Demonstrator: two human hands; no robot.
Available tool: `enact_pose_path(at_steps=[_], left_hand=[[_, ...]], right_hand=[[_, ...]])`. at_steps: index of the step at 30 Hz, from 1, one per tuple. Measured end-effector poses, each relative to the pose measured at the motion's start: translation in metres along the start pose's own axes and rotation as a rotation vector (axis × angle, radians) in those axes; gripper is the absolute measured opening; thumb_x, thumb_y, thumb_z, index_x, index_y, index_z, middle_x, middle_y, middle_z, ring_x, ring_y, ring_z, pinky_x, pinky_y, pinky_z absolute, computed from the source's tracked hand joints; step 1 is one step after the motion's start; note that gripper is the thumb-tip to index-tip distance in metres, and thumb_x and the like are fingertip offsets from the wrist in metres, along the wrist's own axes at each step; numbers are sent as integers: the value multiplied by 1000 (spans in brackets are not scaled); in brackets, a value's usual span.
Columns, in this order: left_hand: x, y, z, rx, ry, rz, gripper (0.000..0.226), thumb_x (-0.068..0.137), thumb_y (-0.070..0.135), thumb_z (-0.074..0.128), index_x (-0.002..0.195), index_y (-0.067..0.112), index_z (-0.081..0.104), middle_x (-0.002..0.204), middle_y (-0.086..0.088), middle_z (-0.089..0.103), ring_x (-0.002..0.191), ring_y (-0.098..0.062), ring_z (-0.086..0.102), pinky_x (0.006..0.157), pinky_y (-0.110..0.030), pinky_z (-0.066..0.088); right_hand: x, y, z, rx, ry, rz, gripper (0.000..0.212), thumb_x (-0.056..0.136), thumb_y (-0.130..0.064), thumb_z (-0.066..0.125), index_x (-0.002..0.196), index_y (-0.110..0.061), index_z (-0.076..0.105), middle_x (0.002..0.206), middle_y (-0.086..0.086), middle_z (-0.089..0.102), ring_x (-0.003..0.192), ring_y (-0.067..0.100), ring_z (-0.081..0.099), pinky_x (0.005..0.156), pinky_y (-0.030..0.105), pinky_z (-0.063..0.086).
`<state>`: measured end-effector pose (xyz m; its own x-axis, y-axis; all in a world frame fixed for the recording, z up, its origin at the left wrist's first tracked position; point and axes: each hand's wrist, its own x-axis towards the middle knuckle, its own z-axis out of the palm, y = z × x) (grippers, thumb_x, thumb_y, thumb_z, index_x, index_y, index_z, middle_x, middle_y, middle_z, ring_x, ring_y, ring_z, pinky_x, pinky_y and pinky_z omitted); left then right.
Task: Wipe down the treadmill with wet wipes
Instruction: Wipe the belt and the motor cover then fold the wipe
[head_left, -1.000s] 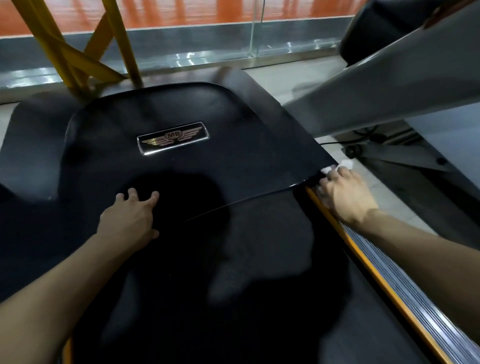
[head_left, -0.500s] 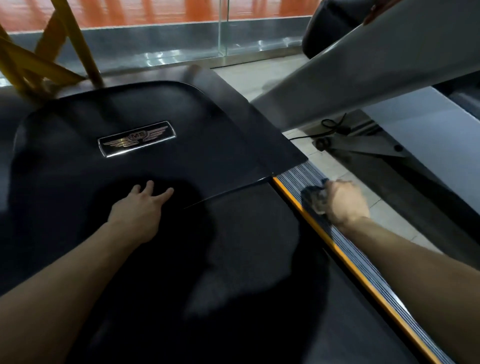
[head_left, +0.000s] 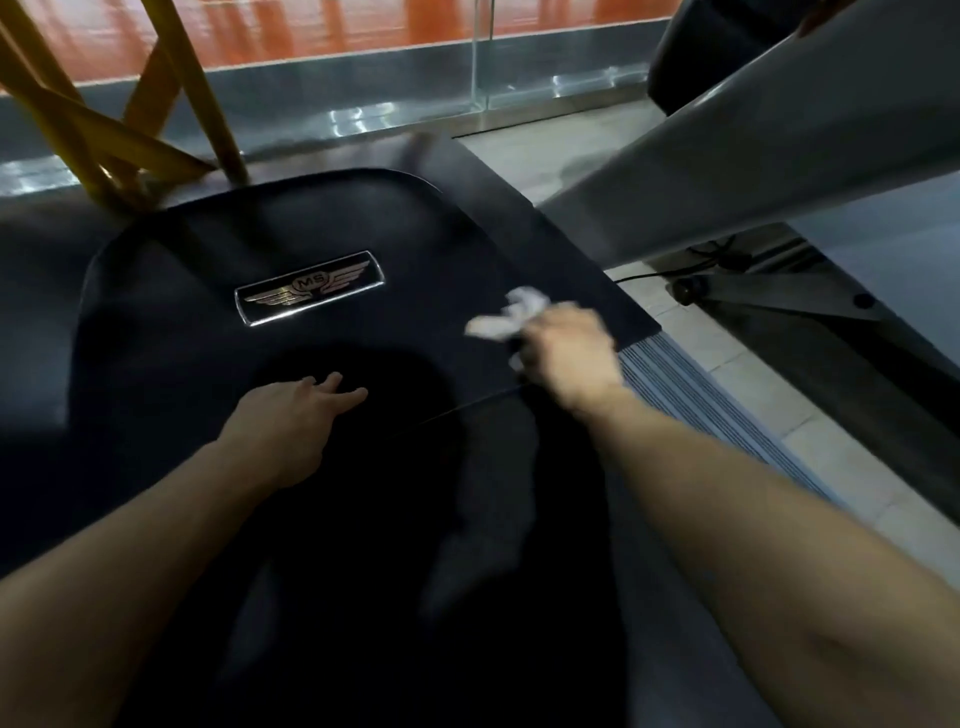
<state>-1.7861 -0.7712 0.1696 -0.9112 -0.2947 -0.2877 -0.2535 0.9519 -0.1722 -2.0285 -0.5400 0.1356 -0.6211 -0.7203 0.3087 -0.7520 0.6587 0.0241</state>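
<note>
On the glossy black plastic motor cover (head_left: 208, 270) at the treadmill's front end, toward one o'clock from the middle of the view, the right hand (head_left: 566, 353) is curled around a crumpled white wet wipe (head_left: 506, 314). The wipe sticks out at ten o'clock from the knuckles, above the cover's right part. Motion blur makes it impossible to tell whether the wipe touches the plastic. The left hand (head_left: 291, 415) lies flat with straight, slightly spread fingers on the cover's near edge, at seven o'clock from the silver winged badge (head_left: 310, 287), apparently bracing the body. The step in hand looks like wiping the cover, with the ribbed grey side rail (head_left: 670, 374) lying just at three o'clock from the right hand and the dark running belt (head_left: 519, 571) at six o'clock. The next move probably calls for pressing the wipe down flat and sweeping it toward nine o'clock across the cover. It would pass around the raised badge, and the left hand would have to lift clear where it blocks the path.
</note>
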Motion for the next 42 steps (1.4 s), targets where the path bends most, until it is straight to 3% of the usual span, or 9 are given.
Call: enact_pose_path(at_steps=[2,4,8,17,21,27,34,37,42], left_hand=[[-3,3,7,28,22,3,86,102,28,60,165,50,6,176,9,11,159,-19,28,110,-41,51],[-5,6,8,47,46,2,87,103,26,59,165,50,3,177,9,9,159,-18,27,106,-39,53],[-5,4,9,52,59,-12,87,103,25,58,165,51,3,177,11,8,159,-16,27,105,-39,53],[-2,6,10,56,43,-31,86,102,30,58,164,52,3,176,12,11,158,-16,31,102,-39,56],[-2,12,6,44,15,-53,87,101,26,56,166,50,4,177,8,10,158,-20,30,106,-42,54],[3,15,8,15,25,-61,79,104,29,54,166,47,9,176,3,18,153,-26,38,103,-46,55],[4,26,9,-106,24,-146,73,102,28,57,166,38,24,174,-3,25,155,-30,34,110,-51,51],[4,40,7,-150,89,-159,59,99,31,61,156,28,45,166,-6,37,146,-29,44,104,-51,54],[11,72,-1,-171,105,-70,70,95,35,65,159,36,37,171,-3,29,153,-27,37,109,-50,52]], right_hand=[[-3,56,-3,27,1,575,39,96,-18,61,134,-10,63,127,17,63,114,36,61,97,43,49],[-13,75,-14,290,105,826,38,93,-6,58,131,-6,61,123,19,63,116,41,58,99,45,47],[-23,52,-29,739,114,611,64,88,-3,58,148,-26,53,101,-16,65,98,13,64,87,28,49],[-49,80,-53,488,164,632,54,75,6,59,117,-25,75,113,8,60,96,23,57,74,21,38],[-64,68,-32,370,-245,192,36,78,-21,60,110,-25,76,107,-1,54,101,20,59,83,26,44],[-84,134,-51,-42,-108,609,42,78,-1,70,119,-5,63,124,16,53,113,40,56,89,47,56],[-102,124,-64,579,-121,799,53,85,5,66,130,-21,56,94,-3,63,81,17,62,65,30,49],[-112,138,-64,612,-121,807,57,84,5,65,131,-28,68,99,-3,71,88,19,70,77,40,62],[-139,144,-63,303,-199,580,38,88,-6,72,125,-13,77,121,10,60,107,32,65,89,22,41]])
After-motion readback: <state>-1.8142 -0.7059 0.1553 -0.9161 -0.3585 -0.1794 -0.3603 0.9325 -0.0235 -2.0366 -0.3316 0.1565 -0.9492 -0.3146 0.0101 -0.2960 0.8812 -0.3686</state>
